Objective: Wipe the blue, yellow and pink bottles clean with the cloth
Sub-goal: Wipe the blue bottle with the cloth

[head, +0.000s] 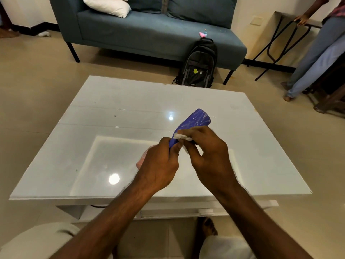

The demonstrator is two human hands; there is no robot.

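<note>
A blue bottle with whitish streaks is held tilted above the white glossy table, its base pointing away from me. My left hand grips its lower, near end; a pale pinkish part of it shows at the hand's left. My right hand presses a small white cloth against the bottle's side. No yellow or pink bottle is in view.
Behind the table stands a blue sofa with a white pillow and a small pink item. A black backpack leans against it. A person stands at the right by a folding stand.
</note>
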